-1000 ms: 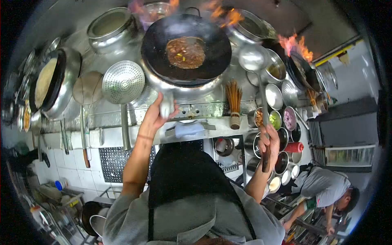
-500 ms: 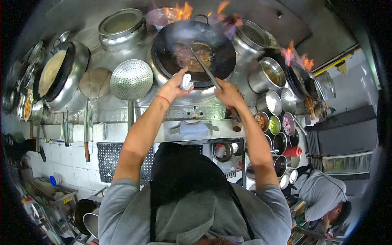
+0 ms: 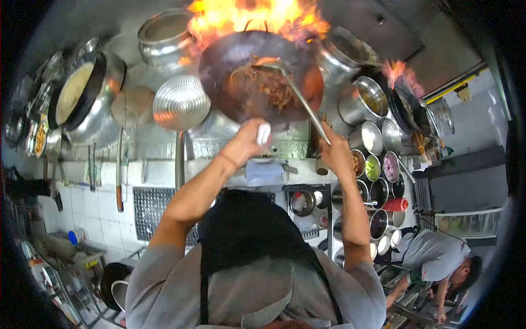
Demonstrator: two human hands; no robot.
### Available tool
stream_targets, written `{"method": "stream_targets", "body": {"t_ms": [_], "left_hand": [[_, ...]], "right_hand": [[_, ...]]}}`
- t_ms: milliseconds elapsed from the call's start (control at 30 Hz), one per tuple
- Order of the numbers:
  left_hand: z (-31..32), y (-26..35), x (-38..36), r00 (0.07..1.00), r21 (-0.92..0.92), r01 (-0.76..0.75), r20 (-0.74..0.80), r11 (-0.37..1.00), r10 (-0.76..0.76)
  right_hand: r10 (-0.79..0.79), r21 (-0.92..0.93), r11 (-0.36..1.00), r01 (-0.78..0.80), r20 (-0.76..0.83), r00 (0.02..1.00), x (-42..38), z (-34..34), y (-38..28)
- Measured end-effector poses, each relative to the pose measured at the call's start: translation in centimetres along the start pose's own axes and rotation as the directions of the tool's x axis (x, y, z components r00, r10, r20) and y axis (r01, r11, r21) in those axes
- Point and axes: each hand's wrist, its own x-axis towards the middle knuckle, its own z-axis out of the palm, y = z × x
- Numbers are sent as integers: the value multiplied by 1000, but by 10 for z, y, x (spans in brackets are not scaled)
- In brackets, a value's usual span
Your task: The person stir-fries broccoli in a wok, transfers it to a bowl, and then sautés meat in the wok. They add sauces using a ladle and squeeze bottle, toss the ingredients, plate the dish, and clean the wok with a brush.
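A folded white cloth point(image 3: 263, 135) is held by the closed fingers of the left hand point(image 3: 247, 141) at the near rim of the wok point(image 3: 218, 61); whether the rim itself is gripped cannot be told. The handle of the ladle point(image 3: 300, 98) is grasped by the fingers of the right hand point(image 3: 336, 155), and its bowl is set among the browned food point(image 3: 266, 88) inside the wok. Tall flames point(image 3: 257, 15) are seen behind the far rim. The wok is flanked on the left by a perforated skimmer point(image 3: 182, 102) and on the right by a steel pot point(image 3: 363, 100).
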Motion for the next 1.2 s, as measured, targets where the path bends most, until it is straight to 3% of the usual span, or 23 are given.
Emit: {"method": "stream_targets", "body": {"t_ms": [33, 133, 200, 300, 333, 433, 467, 500, 567, 600, 667, 700, 733, 767, 800, 833, 900, 967, 1000, 1200], "left_hand": [[-3, 3, 15, 993, 87, -99, 71, 991, 93], [17, 7, 32, 973, 85, -213, -68, 973, 219], [24, 16, 25, 980, -19, -58, -189, 998, 53], [26, 13, -23, 994, 28, 107, -17, 994, -106], [40, 16, -31, 992, 49, 87, -91, 995, -82], [41, 32, 7, 993, 23, 103, -54, 994, -102], [29, 28, 21, 994, 26, 96, -48, 995, -94], [14, 20, 37, 999, 21, 27, -43, 999, -26], [5, 6, 34, 984, 39, -167, -53, 985, 169], [-3, -5, 19, 987, 61, -126, -94, 990, 132], [-22, -25, -26, 992, 314, -101, -36, 944, 118], [-22, -32, -41, 992, 191, -55, -100, 980, 75], [-34, -27, -29, 997, 168, -81, 22, 982, 79], [-35, -25, -33, 989, 122, -89, 128, 988, 73], [-25, -16, -23, 999, 39, -13, -49, 999, 15], [-6, -2, -15, 992, -26, 17, -126, 1000, -20], [4, 16, 2, 998, -25, 69, -10, 997, -70], [27, 20, -14, 995, 24, 100, -29, 995, -99], [38, 21, -25, 991, 100, 126, -62, 987, -120], [29, 42, 22, 982, -22, 178, -56, 984, -179]], "right_hand": [[87, 23, 996, -88, 25, 996, -16, -10, -6], [44, -91, 995, -37, 74, 996, -47, -57, 4], [8, -158, 987, 7, 97, 995, -64, -92, 2], [35, -229, 973, 4, 168, 985, -71, -114, -9], [18, -319, 947, 45, 191, 981, -66, -110, -13], [63, -359, 933, 3, 174, 983, -33, -70, -15], [142, -379, 924, -58, 197, 970, -15, -56, -23], [225, -399, 909, -122, 222, 949, -4, -43, -30], [238, -375, 913, -164, 161, 958, 8, -10, -24], [260, -355, 912, -206, 111, 959, 12, -5, -20], [183, -301, 941, -155, 65, 981, -6, -22, -10], [107, -244, 965, -98, 23, 994, -17, -29, -2], [109, -199, 974, -108, -4, 994, -29, -35, 12], [232, -174, 961, -215, 82, 969, -38, -61, -13], [49, -99, 994, -42, 59, 997, -50, -66, 10], [102, -157, 984, -80, 139, 985, -55, -80, 8], [100, -211, 976, -61, 180, 979, -64, -104, -8], [116, -291, 955, -60, 180, 977, -66, -112, -18], [24, -286, 958, 25, 168, 986, -65, -107, -14], [177, -348, 930, -117, 146, 973, 4, -32, -29]]}}
